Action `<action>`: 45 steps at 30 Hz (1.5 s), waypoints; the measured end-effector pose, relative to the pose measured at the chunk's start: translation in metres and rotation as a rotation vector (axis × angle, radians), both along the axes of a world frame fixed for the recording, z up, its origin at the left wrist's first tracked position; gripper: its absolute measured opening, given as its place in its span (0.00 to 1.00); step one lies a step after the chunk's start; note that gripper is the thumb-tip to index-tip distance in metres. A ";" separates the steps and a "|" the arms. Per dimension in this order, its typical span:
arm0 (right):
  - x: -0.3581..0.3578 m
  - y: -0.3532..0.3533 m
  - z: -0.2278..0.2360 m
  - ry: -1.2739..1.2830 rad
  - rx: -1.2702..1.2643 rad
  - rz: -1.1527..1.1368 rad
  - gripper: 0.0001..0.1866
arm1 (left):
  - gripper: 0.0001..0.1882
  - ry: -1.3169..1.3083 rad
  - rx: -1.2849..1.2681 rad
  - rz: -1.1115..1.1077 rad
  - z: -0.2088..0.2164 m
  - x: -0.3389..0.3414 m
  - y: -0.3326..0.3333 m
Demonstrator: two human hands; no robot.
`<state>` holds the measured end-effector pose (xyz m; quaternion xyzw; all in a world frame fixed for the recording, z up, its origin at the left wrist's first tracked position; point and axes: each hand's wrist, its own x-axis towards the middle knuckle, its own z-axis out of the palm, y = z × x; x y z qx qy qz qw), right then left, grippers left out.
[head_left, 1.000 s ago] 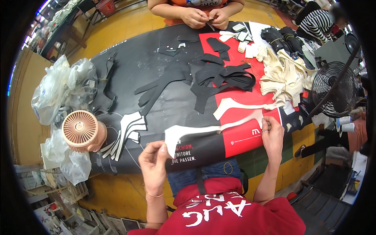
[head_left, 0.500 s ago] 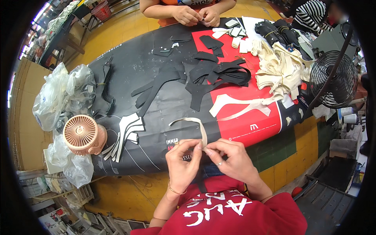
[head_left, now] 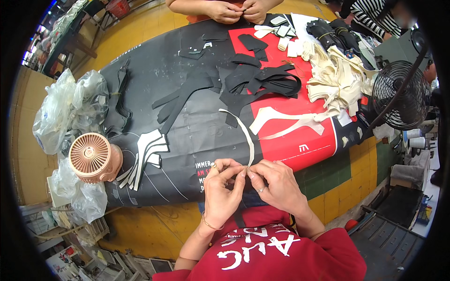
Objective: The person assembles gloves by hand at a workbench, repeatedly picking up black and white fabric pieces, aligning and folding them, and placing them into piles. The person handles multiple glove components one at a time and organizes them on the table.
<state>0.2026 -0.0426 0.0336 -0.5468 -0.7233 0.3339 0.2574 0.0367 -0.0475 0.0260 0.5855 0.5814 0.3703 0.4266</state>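
Note:
My left hand and my right hand meet at the table's near edge, thumbs and fingertips pinched on one end of a narrow cream fabric strip. From the fingertips the strip runs away from me in a gentle curve over the black table cover. What lies right between the fingertips is hidden. Beyond it and to the right, cream cut pieces lie on the red part of the cover. Several white cut strips with dark edges are fanned out to the left.
Black cut pieces lie mid-table. A cream fabric heap sits right, near a black fan. A small pink fan and plastic bags stand left. Across the table are a co-worker's hands; a person in striped sleeves is farther right.
The strip's far end has swung away and to the right, so the strip is straighter than its earlier hooked shape. Both hands stay together, pinching its near end.

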 end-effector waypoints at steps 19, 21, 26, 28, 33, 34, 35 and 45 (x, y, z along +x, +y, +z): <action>0.008 0.007 -0.003 0.042 -0.040 0.053 0.08 | 0.07 0.063 -0.061 -0.093 0.012 -0.005 0.013; 0.008 0.007 -0.004 0.031 0.001 0.047 0.06 | 0.07 0.067 -0.046 -0.101 0.010 -0.003 0.014; 0.006 0.007 -0.005 0.029 0.047 0.023 0.06 | 0.07 0.044 -0.023 -0.069 0.008 0.000 0.013; 0.005 0.006 -0.005 0.039 0.039 0.011 0.06 | 0.07 0.043 -0.020 -0.059 0.008 0.001 0.012; 0.005 0.006 -0.002 0.015 0.036 0.011 0.07 | 0.07 0.083 0.012 -0.057 0.010 0.004 0.010; 0.005 0.006 -0.002 0.008 0.024 0.012 0.08 | 0.07 0.084 0.014 -0.055 0.010 0.004 0.010; 0.005 0.006 -0.002 0.013 0.033 0.004 0.08 | 0.07 0.086 0.017 -0.052 0.011 0.005 0.009; 0.004 0.005 -0.008 0.037 0.095 -0.016 0.05 | 0.06 0.120 0.066 -0.060 0.010 0.006 0.011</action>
